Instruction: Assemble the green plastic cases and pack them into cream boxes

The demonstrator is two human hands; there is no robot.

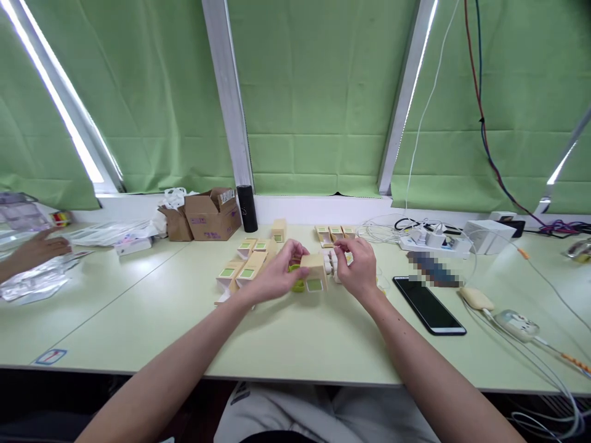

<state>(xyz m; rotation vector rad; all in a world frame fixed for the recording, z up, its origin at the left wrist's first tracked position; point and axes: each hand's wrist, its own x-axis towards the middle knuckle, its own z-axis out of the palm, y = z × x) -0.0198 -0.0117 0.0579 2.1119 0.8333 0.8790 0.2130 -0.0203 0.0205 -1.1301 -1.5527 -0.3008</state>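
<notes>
My left hand (280,274) is closed on a small tan box (314,272) with a green-and-white label, held just above the table. Behind that box, a yellow-green item (297,278) shows beside my left fingers. To the right, my right hand (354,264) has its fingertips pinched together next to small white round pieces (330,262); what they hold, if anything, is too small to make out. Several similar tan boxes (252,269) stand left of my left hand. A short row of open tan boxes (335,232) sits behind my right hand.
A black phone (429,304) lies at the right, near a power strip (434,243) and tangled cables. At the back left are a cardboard box (212,215) and a black cylinder (247,209). Another person's hand (41,251) reaches over plastic packaging (37,277) at the far left.
</notes>
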